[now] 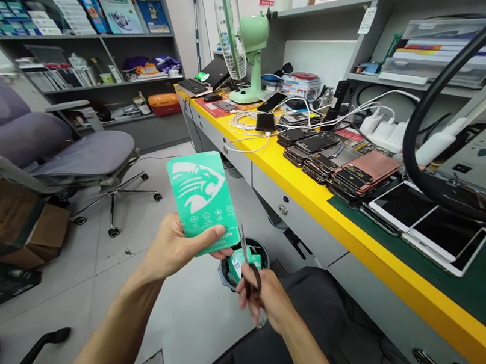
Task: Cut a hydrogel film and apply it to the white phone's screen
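Green cardboard packet (201, 200) printed with a white tiger head sits tilted in the left hand (175, 251), gripped with the thumb pressed across its lower face and the fingers behind it. The right hand (264, 298) is just beside the packet's lower corner, its fingers pinching a slim metal-tipped tool (251, 262), perhaps scissors, whose tip points up beside that edge. Below both hands, a round black bin (229, 274) on the tile floor holds green scraps (242, 261). Far right, a yellow-edged workbench (353, 241) carries rows of stacked phones (316, 150), with a mint-green desk fan (250, 43) beyond. Near left stands a grey office chair (87, 153).
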A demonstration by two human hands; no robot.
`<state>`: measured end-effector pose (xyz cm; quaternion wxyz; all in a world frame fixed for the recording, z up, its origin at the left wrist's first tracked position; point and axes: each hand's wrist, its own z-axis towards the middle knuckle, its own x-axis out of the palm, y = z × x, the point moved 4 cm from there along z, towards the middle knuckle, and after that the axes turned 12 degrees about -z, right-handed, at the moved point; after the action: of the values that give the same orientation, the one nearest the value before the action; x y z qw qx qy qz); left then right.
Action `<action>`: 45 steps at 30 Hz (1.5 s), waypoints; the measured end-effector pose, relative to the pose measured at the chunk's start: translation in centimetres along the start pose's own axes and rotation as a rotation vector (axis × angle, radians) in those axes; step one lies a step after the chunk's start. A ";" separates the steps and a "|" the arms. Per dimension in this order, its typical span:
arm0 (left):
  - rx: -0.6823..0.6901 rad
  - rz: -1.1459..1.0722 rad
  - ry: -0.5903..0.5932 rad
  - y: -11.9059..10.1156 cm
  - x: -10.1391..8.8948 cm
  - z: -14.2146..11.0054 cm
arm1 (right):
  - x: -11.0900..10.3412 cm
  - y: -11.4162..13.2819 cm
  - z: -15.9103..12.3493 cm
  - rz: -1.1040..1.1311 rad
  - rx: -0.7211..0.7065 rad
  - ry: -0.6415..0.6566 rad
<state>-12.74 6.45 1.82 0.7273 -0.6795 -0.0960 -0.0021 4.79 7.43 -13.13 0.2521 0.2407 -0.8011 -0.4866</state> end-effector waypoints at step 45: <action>0.048 -0.259 -0.266 0.3 3.1 -2.9 | 2.3 6.4 -7.1 -0.151 -0.512 0.059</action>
<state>-9.25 4.05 1.83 0.7180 -0.6381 -0.2780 -0.0036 6.65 3.98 -4.11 0.2910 0.2420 -0.6239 -0.6838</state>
